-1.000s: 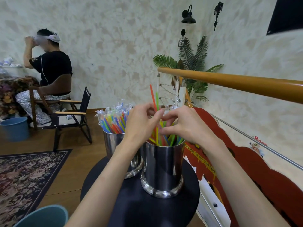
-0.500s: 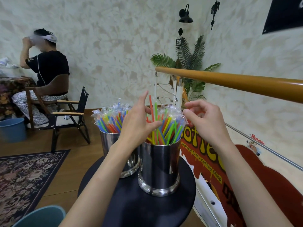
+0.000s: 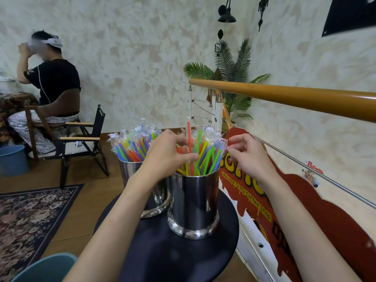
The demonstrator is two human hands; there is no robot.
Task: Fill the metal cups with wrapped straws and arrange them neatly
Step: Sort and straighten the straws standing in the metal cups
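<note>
On the round black table (image 3: 162,251), the nearer shiny steel cup (image 3: 194,202) brims with colourful wrapped straws (image 3: 205,157). Left hand (image 3: 164,153) cups the bunch at nine o'clock; right hand (image 3: 247,155) pinches wrapper tips at three. Tidying stage, I'd say: next, push down that tall red straw (image 3: 188,135).

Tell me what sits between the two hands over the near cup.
In the head view, the wrapped straws standing in the near cup fill the gap between the left hand and right hand; one red straw sticks up tallest.

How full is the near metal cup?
Full: the near cup is packed with wrapped straws fanning above its rim, one red straw sticking up highest.
</note>
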